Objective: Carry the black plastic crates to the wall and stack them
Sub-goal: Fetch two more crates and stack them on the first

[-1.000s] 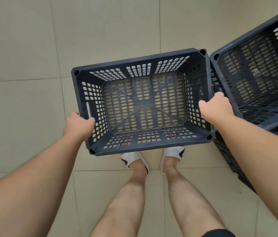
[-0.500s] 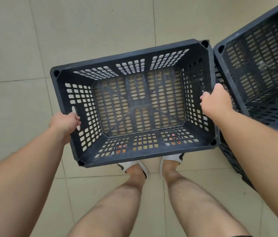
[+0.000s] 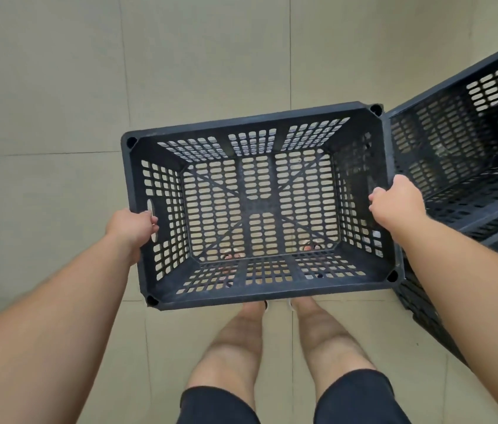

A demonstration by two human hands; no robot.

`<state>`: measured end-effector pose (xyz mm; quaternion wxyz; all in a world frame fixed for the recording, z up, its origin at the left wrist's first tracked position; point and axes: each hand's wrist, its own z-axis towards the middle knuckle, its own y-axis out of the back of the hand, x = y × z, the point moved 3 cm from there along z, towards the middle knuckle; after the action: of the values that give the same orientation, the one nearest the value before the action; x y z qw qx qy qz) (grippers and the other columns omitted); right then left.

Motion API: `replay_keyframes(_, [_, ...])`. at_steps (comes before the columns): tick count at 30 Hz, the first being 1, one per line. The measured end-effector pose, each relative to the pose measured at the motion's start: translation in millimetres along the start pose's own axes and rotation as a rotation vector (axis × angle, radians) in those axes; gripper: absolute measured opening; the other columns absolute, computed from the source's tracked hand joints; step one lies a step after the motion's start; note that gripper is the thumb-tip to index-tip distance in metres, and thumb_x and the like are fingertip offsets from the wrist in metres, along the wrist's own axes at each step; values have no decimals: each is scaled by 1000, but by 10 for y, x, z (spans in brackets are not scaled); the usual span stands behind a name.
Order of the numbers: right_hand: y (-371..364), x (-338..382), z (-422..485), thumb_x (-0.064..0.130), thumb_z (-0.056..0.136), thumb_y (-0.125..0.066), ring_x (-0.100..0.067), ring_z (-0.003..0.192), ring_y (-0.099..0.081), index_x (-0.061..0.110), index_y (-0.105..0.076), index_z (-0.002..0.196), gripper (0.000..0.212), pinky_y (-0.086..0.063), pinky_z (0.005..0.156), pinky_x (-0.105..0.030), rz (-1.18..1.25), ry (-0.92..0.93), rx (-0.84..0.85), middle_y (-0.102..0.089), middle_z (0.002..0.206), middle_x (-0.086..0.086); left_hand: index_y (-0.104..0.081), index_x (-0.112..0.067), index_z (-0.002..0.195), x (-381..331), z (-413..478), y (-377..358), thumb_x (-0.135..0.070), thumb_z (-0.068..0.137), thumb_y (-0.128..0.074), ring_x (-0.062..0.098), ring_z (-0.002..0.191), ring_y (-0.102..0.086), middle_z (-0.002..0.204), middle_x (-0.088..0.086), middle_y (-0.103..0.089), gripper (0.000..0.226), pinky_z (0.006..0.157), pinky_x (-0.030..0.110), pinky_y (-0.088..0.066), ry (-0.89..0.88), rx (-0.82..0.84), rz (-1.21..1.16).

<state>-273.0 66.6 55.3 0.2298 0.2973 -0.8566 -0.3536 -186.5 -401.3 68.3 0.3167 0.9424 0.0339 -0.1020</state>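
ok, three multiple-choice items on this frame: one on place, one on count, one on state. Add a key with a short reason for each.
1. Where do the other crates stand relative to the held crate?
A: on its left
B: on its right
C: inside it

2. How many hands grip the held crate?
A: none
B: one
C: two

3. What is in the held crate?
A: nothing
B: bottles
C: a folded cloth

Key:
1 B: they fill the right edge of the view, just past the right hand.
2 C: the left hand holds the slot handle on one end wall, and the right hand grips the opposite rim.
3 A: the floor shows through its bare slotted bottom.
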Motion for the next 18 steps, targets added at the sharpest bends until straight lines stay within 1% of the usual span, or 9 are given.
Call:
replay_keyframes(2, [233, 53, -231, 25, 98, -48, -40, 102, -64, 11, -48, 102, 15, -55, 89, -54, 41, -6, 8, -64, 116, -18, -63, -8, 123, -71, -310, 257, -23, 104, -51, 16, 88, -67, 91, -2, -68, 27, 102, 50, -51, -26, -16, -7])
replay_keyframes(5, [636, 185, -657, 24, 99, -48, -40, 102, -65, 9, -52, 108, 18, -56, 88, -53, 49, -11, -8, -64, 116, -17, -64, -7, 118, -198, -755, 654, -23, 105, -51, 15, 88, -66, 90, -2, -67, 24, 97, 42, -53, -64, -33, -16])
replay_keyframes(8, [1041, 355, -1115, 24, 98, -48, -40, 104, -63, 9, -53, 113, 22, -55, 88, -54, 69, 7, -16, -64, 119, -17, -65, -8, 107, -314, -1212, 1047, -21, 105, -50, 15, 82, -64, 88, 0, -67, 19, 85, 34, -49, -94, -53, -23])
replay_keyframes(9, [1180, 406, -1263, 23, 98, -47, -41, 107, -62, 9, -54, 117, 24, -55, 89, -53, 75, 7, -16, -63, 122, -18, -65, -9, 98, -349, -1357, 1181, -20, 104, -51, 18, 86, -65, 91, 2, -68, 19, 84, 34, -49, -105, -60, -27])
replay_keyframes(11, [1468, 516, -1556, 21, 100, -47, -40, 109, -59, 6, -53, 120, 26, -53, 90, -50, 79, 21, -31, -61, 127, -19, -63, -13, 86, -400, -1615, 1434, -18, 102, -52, 24, 94, -66, 99, 7, -71, 20, 90, 38, -53, -119, -62, -43])
replay_keyframes(13, [1750, 612, -1860, 19, 102, -47, -36, 106, -56, 4, -52, 119, 23, -46, 85, -41, 72, 37, -46, -59, 130, -22, -65, -13, 88, -428, -1894, 1678, -15, 100, -54, 25, 95, -67, 101, 9, -72, 17, 92, 41, -54, -128, -61, -60])
replay_keyframes(15, [2014, 705, -2153, 17, 103, -47, -35, 104, -53, 1, -51, 126, 29, -42, 83, -39, 56, 65, -65, -56, 131, -23, -65, -13, 92, -453, -2185, 1906, -11, 99, -56, 24, 89, -63, 100, 10, -70, 12, 83, 38, -50, -143, -61, -72])
replay_keyframes(16, [2142, 742, -2298, 17, 103, -46, -37, 107, -54, 0, -51, 130, 32, -44, 85, -40, 49, 76, -76, -56, 133, -23, -63, -14, 90, -461, -2331, 2016, -10, 99, -56, 24, 89, -61, 100, 11, -70, 12, 80, 37, -46, -154, -66, -78])
replay_keyframes(18, [2388, 805, -2583, 17, 103, -46, -41, 118, -55, 1, -50, 136, 37, -47, 93, -43, 41, 91, -98, -55, 137, -22, -60, -15, 89, -459, -2609, 2219, -7, 99, -56, 24, 93, -60, 102, 12, -69, 13, 79, 37, -40, -169, -65, -103])
